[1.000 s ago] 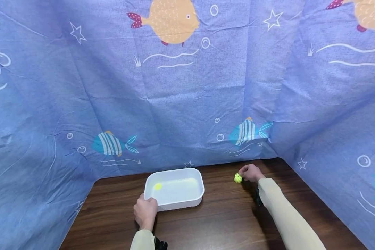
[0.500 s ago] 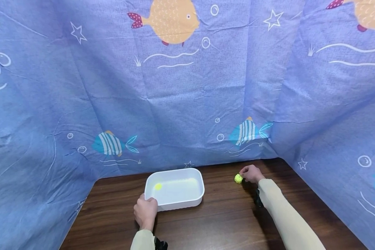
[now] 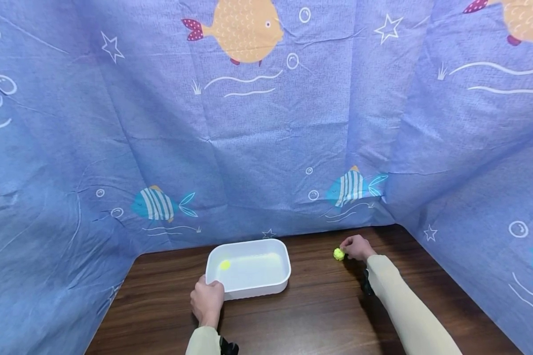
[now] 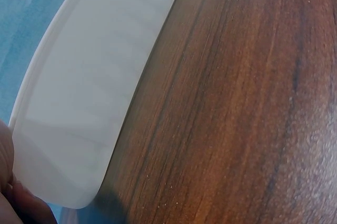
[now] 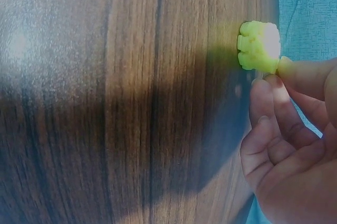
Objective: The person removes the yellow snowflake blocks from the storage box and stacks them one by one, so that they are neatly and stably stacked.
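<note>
My left hand (image 3: 207, 298) grips the near left corner of a white rectangular plastic tub (image 3: 266, 288), fingers over its rim. In the left wrist view the tub's long side wall (image 4: 89, 77) fills the left, and part of the hand shows at the lower left corner. Off to the right, my right hand (image 3: 357, 247) pinches a small neon-yellow, knobbly-edged piece (image 3: 339, 254) between thumb and fingertips. The right wrist view shows that piece (image 5: 257, 46) close over the wood, its lobed side facing left. The other fingers curl below it.
A round yellow spot (image 3: 225, 265) shows inside the tub, toward its left end. The dark wooden table (image 3: 302, 315) runs back to a blue fish-print cloth (image 3: 257, 172), which hangs behind and along both sides.
</note>
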{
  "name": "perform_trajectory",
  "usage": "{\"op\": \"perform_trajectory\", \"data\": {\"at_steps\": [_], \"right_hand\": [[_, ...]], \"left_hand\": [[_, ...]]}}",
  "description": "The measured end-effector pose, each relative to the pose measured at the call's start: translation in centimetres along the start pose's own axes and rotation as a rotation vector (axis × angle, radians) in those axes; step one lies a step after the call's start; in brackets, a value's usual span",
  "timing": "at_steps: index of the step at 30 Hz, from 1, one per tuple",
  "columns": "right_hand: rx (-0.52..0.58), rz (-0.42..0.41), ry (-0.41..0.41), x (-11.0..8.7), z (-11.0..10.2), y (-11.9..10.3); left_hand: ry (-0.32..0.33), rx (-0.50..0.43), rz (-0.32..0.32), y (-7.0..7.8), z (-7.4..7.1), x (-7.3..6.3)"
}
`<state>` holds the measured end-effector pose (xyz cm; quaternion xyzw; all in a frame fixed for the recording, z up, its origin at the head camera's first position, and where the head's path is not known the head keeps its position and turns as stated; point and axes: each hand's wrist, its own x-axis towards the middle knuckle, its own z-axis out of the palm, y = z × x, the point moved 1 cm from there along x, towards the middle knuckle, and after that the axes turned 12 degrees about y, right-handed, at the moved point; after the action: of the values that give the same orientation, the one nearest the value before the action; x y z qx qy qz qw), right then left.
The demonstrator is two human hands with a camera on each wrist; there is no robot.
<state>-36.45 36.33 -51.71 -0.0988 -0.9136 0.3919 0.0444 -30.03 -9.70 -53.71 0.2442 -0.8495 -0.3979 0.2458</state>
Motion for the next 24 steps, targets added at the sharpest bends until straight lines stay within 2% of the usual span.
{"op": "perform_trajectory", "data": {"at_steps": [5, 16, 24], "right_hand": [[-0.012, 0.029, 0.023, 0.24, 0.32, 0.2], [-0.032, 0.01, 0.031, 0.21, 0.48, 0.33], [-0.022, 0.025, 0.027, 0.11, 0.65, 0.47]], "left_hand": [[-0.015, -0.005, -0.002, -0.01, -0.08, 0.02], [-0.019, -0.013, -0.009, 0.0, -0.07, 0.08], [-0.047, -0.006, -0.018, 0.23, -0.19, 0.04]]}}
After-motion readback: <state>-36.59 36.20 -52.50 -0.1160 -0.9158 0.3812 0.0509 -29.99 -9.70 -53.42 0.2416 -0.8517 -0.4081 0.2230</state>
